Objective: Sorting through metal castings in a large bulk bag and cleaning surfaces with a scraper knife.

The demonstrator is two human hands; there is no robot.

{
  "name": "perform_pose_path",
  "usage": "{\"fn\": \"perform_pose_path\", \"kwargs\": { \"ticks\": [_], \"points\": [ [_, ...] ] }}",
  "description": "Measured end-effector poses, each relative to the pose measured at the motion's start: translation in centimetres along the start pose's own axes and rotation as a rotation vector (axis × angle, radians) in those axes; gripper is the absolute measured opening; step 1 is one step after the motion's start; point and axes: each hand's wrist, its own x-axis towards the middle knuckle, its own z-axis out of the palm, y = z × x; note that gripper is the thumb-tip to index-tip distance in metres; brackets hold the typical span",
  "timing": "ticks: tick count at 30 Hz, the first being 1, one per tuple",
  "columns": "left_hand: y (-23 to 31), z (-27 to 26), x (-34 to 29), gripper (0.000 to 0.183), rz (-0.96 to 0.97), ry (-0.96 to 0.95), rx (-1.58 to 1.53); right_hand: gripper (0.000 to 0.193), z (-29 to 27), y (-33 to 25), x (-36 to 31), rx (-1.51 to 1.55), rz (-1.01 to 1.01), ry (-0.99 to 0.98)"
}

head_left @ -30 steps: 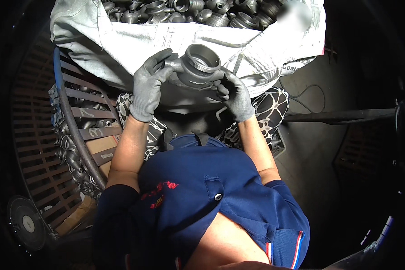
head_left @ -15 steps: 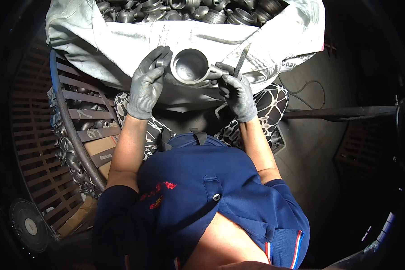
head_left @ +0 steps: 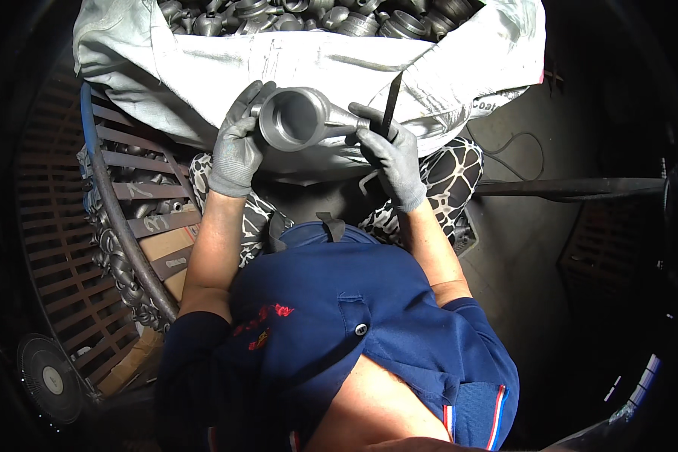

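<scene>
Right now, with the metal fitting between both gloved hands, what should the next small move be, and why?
Probably firm the pinch of the left hand on the short stub of the metal fitting, so that it could bear more of the load: the right hand seems busier, with both the tapered neck and a thin dark tool in its fingers.
</scene>
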Motion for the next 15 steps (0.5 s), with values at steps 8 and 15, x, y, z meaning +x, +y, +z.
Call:
{"fn": "perform_pose_path", "kwargs": {
  "ticks": [8, 15],
  "points": [
    [1.3, 3.2, -0.6, 0.058, 0.025, -0.052, -0.008, 0.035, -0.6, 2.3, 0.0, 0.226, 0.209, 0.063],
    [1.7, 4.3, -1.0, 0.049, 0.050, -0.107, 0.267, 0.044, -1.0, 3.4, 0.4, 0.044, 0.116, -0.021]
  ]
}}
